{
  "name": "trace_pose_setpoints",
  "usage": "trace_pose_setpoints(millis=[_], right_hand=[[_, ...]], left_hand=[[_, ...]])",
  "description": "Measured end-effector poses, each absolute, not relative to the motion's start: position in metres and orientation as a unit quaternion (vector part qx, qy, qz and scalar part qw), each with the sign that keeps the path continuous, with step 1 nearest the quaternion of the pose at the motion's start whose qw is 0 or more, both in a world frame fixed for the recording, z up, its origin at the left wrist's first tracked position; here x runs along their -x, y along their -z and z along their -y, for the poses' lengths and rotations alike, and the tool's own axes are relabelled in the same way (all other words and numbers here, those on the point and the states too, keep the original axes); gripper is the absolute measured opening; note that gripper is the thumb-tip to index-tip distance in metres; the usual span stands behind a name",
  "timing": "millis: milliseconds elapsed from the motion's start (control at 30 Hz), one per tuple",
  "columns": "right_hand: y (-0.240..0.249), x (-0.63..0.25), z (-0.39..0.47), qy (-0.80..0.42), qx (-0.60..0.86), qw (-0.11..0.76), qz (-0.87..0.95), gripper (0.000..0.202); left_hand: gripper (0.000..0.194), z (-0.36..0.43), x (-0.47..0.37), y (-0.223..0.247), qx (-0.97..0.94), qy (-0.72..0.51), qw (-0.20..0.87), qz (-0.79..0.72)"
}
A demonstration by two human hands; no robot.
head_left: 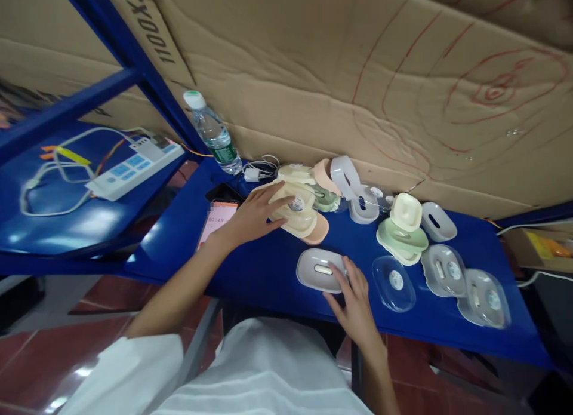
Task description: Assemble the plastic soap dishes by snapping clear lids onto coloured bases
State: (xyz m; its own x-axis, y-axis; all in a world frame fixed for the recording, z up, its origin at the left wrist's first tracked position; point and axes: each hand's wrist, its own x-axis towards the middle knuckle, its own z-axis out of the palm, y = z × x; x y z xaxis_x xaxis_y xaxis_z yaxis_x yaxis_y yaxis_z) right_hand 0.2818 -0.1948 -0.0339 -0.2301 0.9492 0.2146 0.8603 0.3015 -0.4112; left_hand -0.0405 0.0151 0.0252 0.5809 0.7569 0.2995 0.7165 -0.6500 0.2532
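- Cardboard wall (290, 74): stood behind the blue tabletop (268, 271).
- Left hand (251, 219): lay with fingers spread on a cream dish (303, 219).
- Right hand (354, 295): touched the right end of a gray dish (311, 273) near the tabletop's front edge; its grip could not be told.

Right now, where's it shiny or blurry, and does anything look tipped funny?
Head view: white glare on the blue tabletop at left and the red floor tiles; head view: the round sticker on the clear lid beside the right hand is too fuzzy to read; head view: the water bottle leans, perhaps from wide-lens stretch.
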Motion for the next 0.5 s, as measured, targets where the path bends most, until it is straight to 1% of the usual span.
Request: trace_pose_setpoints(millis=[100, 200, 267, 367, 400, 500], right_hand=[[0.03, -0.292, 0.199, -0.08, 0.6, 0.235, 0.761, 0.068], [0.028, -0.323, 0.212, -0.02, 0.659, 0.247, 0.71, 0.063], [0.03, -0.345, 0.222, 0.025, 0.715, 0.23, 0.66, 0.063], [0.037, -0.363, 0.231, 0.042, 0.772, 0.207, 0.599, 0.076], [0.039, -0.364, 0.232, 0.034, 0.776, 0.21, 0.594, 0.077], [0.04, -0.358, 0.23, 0.011, 0.749, 0.25, 0.614, 0.066]], left_hand=[[0.055, -0.009, 0.041, -0.014, -0.879, -0.213, 0.046, -0.425], [0.057, -0.002, 0.04, -0.007, -0.866, -0.239, 0.04, -0.437], [0.06, 0.003, 0.038, -0.007, -0.859, -0.256, 0.03, -0.442], [0.063, 0.023, 0.03, -0.01, -0.85, -0.284, -0.007, -0.444], [0.062, 0.034, 0.026, -0.011, -0.849, -0.294, -0.018, -0.438], [0.055, 0.076, 0.011, -0.01, -0.873, -0.294, -0.02, -0.389]])
